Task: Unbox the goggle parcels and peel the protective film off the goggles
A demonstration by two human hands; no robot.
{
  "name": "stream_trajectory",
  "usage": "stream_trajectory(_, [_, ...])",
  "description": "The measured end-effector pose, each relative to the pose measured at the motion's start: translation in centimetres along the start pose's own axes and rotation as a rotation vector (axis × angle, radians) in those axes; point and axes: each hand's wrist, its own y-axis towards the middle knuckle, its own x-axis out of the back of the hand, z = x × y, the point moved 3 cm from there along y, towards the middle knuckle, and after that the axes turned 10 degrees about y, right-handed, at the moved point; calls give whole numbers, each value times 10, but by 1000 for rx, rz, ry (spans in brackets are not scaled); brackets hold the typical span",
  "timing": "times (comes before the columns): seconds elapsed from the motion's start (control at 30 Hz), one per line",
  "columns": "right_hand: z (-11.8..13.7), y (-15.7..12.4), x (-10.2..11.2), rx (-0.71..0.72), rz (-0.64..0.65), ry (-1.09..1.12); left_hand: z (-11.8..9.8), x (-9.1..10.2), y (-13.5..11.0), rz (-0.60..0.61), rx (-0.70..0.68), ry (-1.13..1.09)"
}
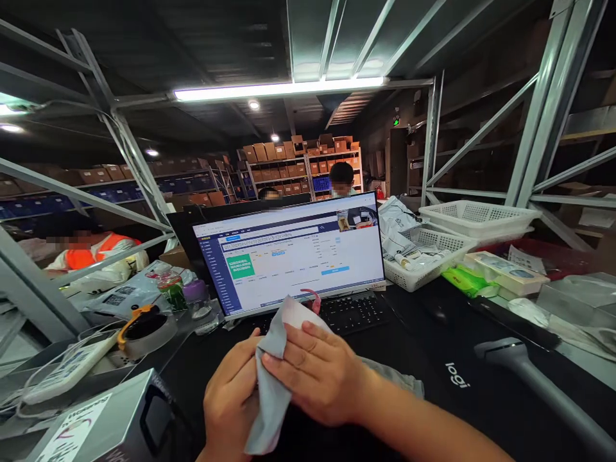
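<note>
A pale grey-white cloth (272, 398) is bunched between my two hands above the black desk mat. My left hand (230, 388) grips its left side with the fingers curled. My right hand (321, 375) presses the cloth from the right, its fingers close together across it. Behind the fingers a thin, curved pink piece (315, 301) sticks up from the cloth; the rest of it is hidden, so its kind does not show. Under my right forearm lies a clear plastic bag (397, 378).
A monitor (293, 256) and black keyboard (353, 313) stand ahead. To the right are a barcode scanner (520, 366), a mouse (437, 312) and white baskets (423, 273). On the left are a tape dispenser (144, 330) and a grey box (110, 417). Several people are beyond.
</note>
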Motion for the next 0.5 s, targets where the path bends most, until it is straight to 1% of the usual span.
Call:
stream_trajectory(0.03, [-7,0,4,5,-5,52,-3,0,3,-13,-17,1])
stream_trajectory(0.07, [-15,-1,8,-28,-27,109,-6,-1,6,-25,-33,10])
stream_trajectory(0.13, [-27,-4,14,-193,-119,191,-10,-3,10,-39,-41,12])
stream_trajectory(0.17, [-30,-6,14,-279,-166,205,-11,-4,10,-43,-42,10])
stream_trajectory(0.2, [-28,-8,13,-330,-205,198,-10,-4,10,-40,-49,12])
stream_trajectory(0.23, [-23,-8,10,-329,-221,176,-9,-5,10,-27,-55,14])
stream_trajectory(0.27, [-15,-8,6,-286,-214,142,-8,-5,9,-15,-58,14])
stream_trajectory(0.33, [2,-6,-1,-140,-159,81,-4,-4,7,8,-46,14])
stream_trajectory(0.4, [8,-3,-5,-41,-108,71,-3,-3,7,6,-45,8])
stream_trajectory(0.43, [5,-2,-4,-38,-113,91,-3,-3,7,-4,-49,9])
stream_trajectory(0.5, [-11,-3,2,-113,-168,162,-3,-5,7,-23,-51,25])
